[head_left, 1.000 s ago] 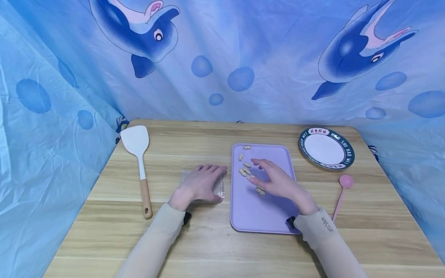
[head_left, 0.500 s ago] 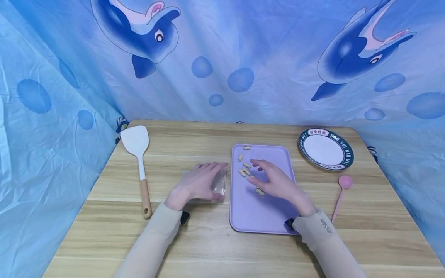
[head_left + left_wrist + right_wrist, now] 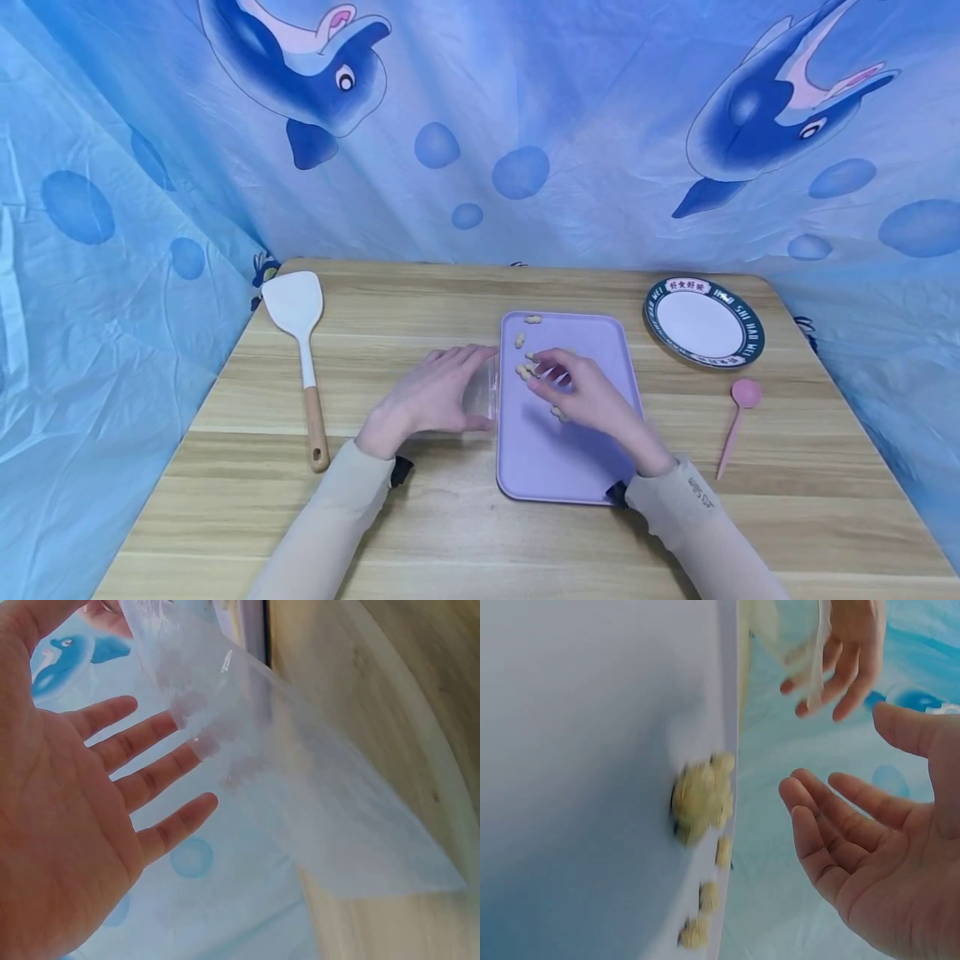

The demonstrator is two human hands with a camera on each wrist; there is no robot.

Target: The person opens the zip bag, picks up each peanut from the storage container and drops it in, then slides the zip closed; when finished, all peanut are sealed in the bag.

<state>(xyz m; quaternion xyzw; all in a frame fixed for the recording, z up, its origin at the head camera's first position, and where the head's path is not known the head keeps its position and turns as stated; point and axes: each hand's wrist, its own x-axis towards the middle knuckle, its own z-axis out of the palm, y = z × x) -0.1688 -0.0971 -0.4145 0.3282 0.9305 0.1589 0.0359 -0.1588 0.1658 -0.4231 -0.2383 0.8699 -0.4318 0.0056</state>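
Observation:
My left hand [image 3: 427,396] is at the left edge of a purple tray [image 3: 555,467], thumb and fingers spread wide. A clear plastic bag [image 3: 482,396] spans the gap between them. In the left wrist view the fingers are straight, and several tips meet the bag [image 3: 322,810]. Over the tray, my right hand [image 3: 585,392] hovers with bent fingers, close above several unshelled peanuts [image 3: 523,372]. The right wrist view shows its thumb apart from the fingers and nothing between them. The peanuts [image 3: 697,799] lie clustered, with a few strung along the tray's edge.
A white spatula [image 3: 306,358] with a wooden handle lies at the left. On the right are a green-rimmed plate [image 3: 703,323] and a small pink spoon [image 3: 742,396]. A blue curtain [image 3: 480,125] with dolphins hangs behind the wooden table [image 3: 427,533].
My left hand has shifted slightly right with the bag, up to the tray's edge. My right thumb and fingers have drawn closer together over the peanuts.

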